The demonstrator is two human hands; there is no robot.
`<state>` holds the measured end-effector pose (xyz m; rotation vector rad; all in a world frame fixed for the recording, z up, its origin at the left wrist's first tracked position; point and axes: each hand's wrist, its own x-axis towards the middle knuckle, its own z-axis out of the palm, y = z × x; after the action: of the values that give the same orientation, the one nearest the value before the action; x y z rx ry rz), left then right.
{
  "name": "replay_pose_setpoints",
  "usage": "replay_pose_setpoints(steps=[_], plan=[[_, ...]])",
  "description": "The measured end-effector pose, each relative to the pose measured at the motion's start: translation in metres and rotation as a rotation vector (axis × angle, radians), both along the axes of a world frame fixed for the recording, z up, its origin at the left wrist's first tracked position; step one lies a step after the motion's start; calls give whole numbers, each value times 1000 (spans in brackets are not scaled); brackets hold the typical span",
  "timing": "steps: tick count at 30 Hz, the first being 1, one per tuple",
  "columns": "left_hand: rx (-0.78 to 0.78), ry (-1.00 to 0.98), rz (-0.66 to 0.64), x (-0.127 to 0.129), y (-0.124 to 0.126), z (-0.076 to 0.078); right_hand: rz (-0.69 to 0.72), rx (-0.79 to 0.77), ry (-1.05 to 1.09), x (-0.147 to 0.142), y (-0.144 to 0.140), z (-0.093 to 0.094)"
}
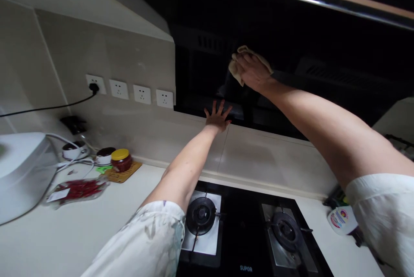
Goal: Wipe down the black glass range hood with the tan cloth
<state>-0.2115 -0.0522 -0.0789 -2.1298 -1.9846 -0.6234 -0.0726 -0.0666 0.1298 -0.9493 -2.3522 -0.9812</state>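
Observation:
A tan cleaning cloth (pixel 237 73) is pressed against the glossy black panel of the range hood (pixel 200 70) under my right hand (pixel 252 70). The fingers of that hand are bent over the cloth, and its edges stick out around them. Lower and to the left, my left hand (pixel 218 118) lies with fingers spread at the bottom edge of the panel, where it meets the tiled wall (pixel 181 134). Nothing is in the left hand. Both arms reach up over the gas stove (pixel 241 225).
The stove has two burners, a left one (pixel 201 214) and a right one (pixel 286 230). On the left counter are a white appliance (pixel 22 173), a bag of dried chilies (pixel 79 190) and a yellow-lidded jar (pixel 121 160). A spray bottle (pixel 342 220) lies at right.

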Motion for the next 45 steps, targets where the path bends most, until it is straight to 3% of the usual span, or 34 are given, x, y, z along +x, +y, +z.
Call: replay_pose_setpoints(steps=[4,10,16,22,30,37,41,45], plan=[[4,1,5,1,0,0,1,58,-100,4,-1,5],[5,-6,-11,0,2,-1,-33,-9,-33,-14,-1,-21],[28,-8,-12,-1,4,-4,-62,113,-46,-31,-7,1],[18,-5,-18,1,3,-4,-135,27,-86,-34,-1,-12],[18,-2,-4,1,0,-3,42,145,-170,-91,-12,17],[14,-3,-25,0,-2,-4,13,0,-241,-107,-6,-10],[24,-6,-19,-1,0,-5,60,25,-286,-97,-11,15],[21,-7,-7,-1,-1,-4,60,14,-292,-63,-18,40]])
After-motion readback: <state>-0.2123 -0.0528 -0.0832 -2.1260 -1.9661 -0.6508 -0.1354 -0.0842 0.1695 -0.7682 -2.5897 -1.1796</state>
